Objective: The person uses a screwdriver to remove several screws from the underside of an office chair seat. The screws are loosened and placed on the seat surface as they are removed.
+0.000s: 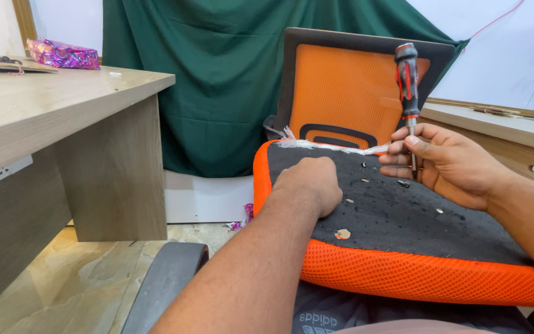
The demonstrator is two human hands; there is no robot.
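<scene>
The screwdriver (407, 93) stands upright in my right hand (440, 162), fingers pinched narrow round its shaft, red-and-black handle above, tip down on the black underside of the orange seat cushion (403, 272). My left hand (307, 185), a closed fist, presses the cushion just beside it. A wooden desk (63, 105) stands further left.

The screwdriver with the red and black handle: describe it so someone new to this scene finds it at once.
Start at the orange mesh chair seat lying upside down with its black underside facing up. At its far right edge the right hand pinches a thin metal shaft. Above it stands the red and black handled screwdriver, upright, the only tool in view.
</scene>
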